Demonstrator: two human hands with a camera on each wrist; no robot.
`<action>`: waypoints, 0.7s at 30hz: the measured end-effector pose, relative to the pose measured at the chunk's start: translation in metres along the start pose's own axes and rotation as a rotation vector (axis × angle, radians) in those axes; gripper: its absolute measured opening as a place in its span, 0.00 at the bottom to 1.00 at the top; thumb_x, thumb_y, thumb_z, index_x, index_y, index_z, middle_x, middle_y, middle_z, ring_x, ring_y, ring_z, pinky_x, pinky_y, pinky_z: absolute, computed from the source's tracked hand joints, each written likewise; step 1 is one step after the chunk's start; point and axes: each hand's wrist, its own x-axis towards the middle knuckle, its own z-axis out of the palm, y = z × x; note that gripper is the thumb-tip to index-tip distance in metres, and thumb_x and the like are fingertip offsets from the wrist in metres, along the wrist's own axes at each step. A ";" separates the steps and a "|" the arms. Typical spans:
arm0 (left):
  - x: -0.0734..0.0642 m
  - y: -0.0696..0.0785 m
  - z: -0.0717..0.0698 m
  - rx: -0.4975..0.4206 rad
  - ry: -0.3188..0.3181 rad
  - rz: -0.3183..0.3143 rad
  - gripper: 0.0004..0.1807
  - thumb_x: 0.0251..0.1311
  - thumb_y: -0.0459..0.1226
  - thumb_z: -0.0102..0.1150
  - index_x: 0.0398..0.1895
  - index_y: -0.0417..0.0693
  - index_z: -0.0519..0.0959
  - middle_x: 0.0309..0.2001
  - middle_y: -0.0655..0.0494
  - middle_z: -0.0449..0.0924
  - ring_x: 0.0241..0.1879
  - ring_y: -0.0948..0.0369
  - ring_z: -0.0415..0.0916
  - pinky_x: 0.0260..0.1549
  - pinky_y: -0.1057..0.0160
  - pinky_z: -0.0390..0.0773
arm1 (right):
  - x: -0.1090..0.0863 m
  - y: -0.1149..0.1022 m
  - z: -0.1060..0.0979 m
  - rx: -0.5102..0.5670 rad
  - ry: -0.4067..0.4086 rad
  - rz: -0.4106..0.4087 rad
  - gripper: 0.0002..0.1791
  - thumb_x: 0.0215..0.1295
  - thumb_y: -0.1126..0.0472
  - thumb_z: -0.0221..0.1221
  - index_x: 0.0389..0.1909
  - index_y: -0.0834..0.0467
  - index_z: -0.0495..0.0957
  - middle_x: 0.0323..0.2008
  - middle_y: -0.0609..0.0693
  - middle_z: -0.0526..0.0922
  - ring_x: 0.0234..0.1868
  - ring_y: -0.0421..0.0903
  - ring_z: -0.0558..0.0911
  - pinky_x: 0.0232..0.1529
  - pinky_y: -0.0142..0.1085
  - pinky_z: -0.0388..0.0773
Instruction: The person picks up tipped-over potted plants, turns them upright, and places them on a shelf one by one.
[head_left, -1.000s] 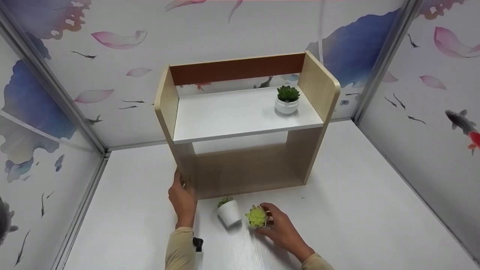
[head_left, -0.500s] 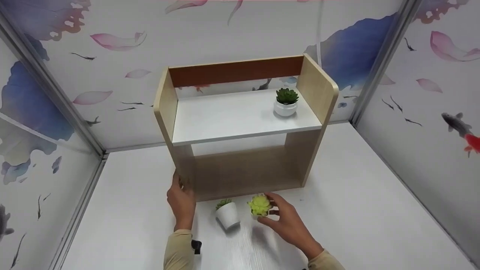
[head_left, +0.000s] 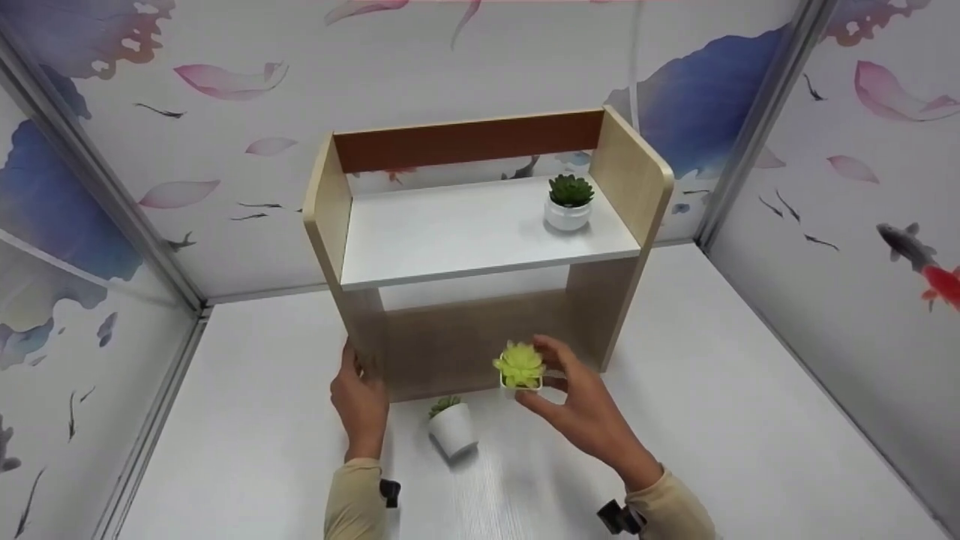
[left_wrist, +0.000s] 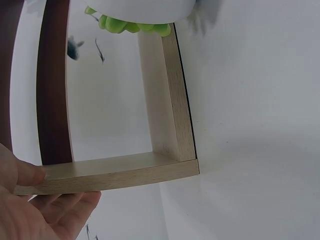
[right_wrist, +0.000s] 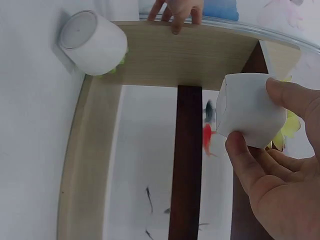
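Observation:
My right hand [head_left: 589, 409] holds a yellow-green potted succulent [head_left: 519, 365] above the table, in front of the lower opening of the wooden shelf [head_left: 487, 264]. In the right wrist view, thumb and fingers pinch its white squarish pot [right_wrist: 247, 107]. With thumb and fingers on either face, my left hand [head_left: 361, 405] grips the left side panel [left_wrist: 115, 175] of the shelf. A second potted succulent [head_left: 453, 430] lies tipped on the table between the hands, its leaves towards the shelf. A dark green succulent in a round white pot [head_left: 568, 206] stands upright at the right of the upper board.
The white table [head_left: 750, 405] is enclosed at the back and sides by printed panels [head_left: 450, 67]. Metal frame posts [head_left: 757, 120] stand at the corners. The shelf's lower board [head_left: 450, 352] sits close behind the tipped pot.
My right hand has raised the yellow-green succulent from the table and moved it forward towards the shelf. The left hand keeps its grip on the panel, and the tipped pot stays put.

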 end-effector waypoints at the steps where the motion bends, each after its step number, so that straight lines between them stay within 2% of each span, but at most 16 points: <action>1: 0.000 0.000 0.000 -0.002 0.000 -0.001 0.26 0.71 0.27 0.58 0.71 0.39 0.71 0.62 0.35 0.79 0.59 0.40 0.80 0.56 0.42 0.80 | 0.002 -0.005 -0.003 -0.002 0.002 0.002 0.41 0.60 0.61 0.74 0.72 0.56 0.66 0.62 0.50 0.79 0.60 0.47 0.80 0.60 0.41 0.81; 5: 0.000 0.000 0.000 -0.008 -0.001 -0.005 0.26 0.71 0.27 0.57 0.71 0.40 0.71 0.62 0.35 0.79 0.59 0.40 0.80 0.56 0.42 0.80 | 0.014 -0.025 -0.015 -0.026 0.014 -0.003 0.40 0.60 0.62 0.73 0.72 0.57 0.67 0.64 0.50 0.78 0.61 0.47 0.80 0.61 0.43 0.80; 12: -0.001 -0.001 0.000 -0.019 -0.012 -0.026 0.26 0.71 0.28 0.56 0.72 0.40 0.70 0.61 0.34 0.80 0.59 0.41 0.80 0.55 0.42 0.81 | 0.045 -0.058 -0.035 -0.043 0.030 -0.069 0.40 0.62 0.62 0.72 0.73 0.60 0.66 0.66 0.54 0.77 0.63 0.51 0.80 0.63 0.46 0.79; 21: -0.001 0.000 0.000 -0.017 -0.032 -0.041 0.27 0.72 0.28 0.55 0.74 0.42 0.69 0.63 0.37 0.78 0.62 0.42 0.78 0.57 0.43 0.80 | 0.077 -0.087 -0.049 -0.049 0.051 -0.111 0.41 0.63 0.62 0.71 0.75 0.63 0.63 0.69 0.57 0.74 0.64 0.53 0.79 0.63 0.43 0.79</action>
